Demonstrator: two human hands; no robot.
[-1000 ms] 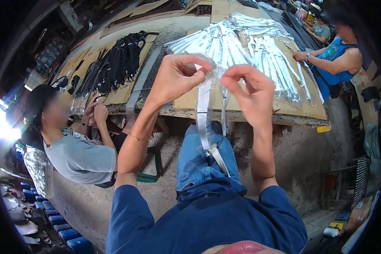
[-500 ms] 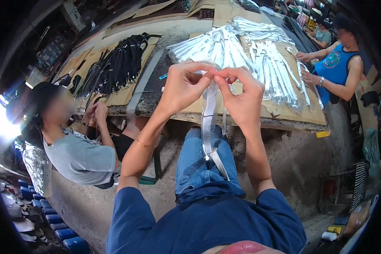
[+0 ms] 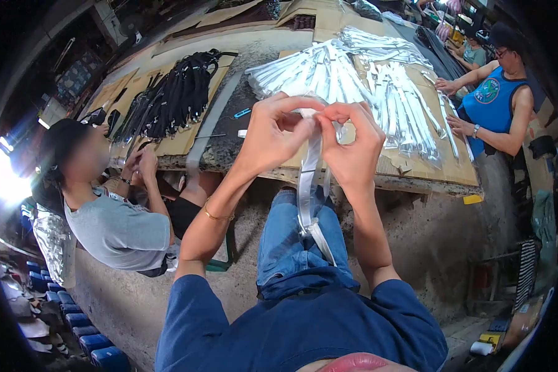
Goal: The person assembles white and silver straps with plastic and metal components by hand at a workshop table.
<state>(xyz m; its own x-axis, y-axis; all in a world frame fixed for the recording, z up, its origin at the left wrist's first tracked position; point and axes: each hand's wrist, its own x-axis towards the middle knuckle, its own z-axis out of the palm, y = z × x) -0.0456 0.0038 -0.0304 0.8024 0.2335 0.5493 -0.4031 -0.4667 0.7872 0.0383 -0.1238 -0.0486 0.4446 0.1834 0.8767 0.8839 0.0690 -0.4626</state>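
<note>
A white belt [image 3: 305, 192] in a clear plastic sleeve hangs in front of my jeans, a shiny metal part near its lower bend. My left hand [image 3: 278, 133] pinches the top of the sleeve with thumb and forefinger. Right beside it, my right hand [image 3: 354, 137] is pinched on the same top edge, fingertips close to the left ones. The exact spot they grip is partly hidden behind the fingers. Past my hands, a fanned pile of white belts [image 3: 319, 65] in plastic lies on the table.
Black straps [image 3: 183, 93] lie on cardboard at the table's left, near a seated person in grey [image 3: 118, 226]. A person in a blue top [image 3: 493, 96] handles white belts at the right. A light-blue tool [image 3: 242, 113] lies on the table. Blue containers [image 3: 108, 356] line the floor.
My hands have shifted slightly, with the left fingers rolling inward over the sleeve's top. The belt still hangs in nearly the same place.
</note>
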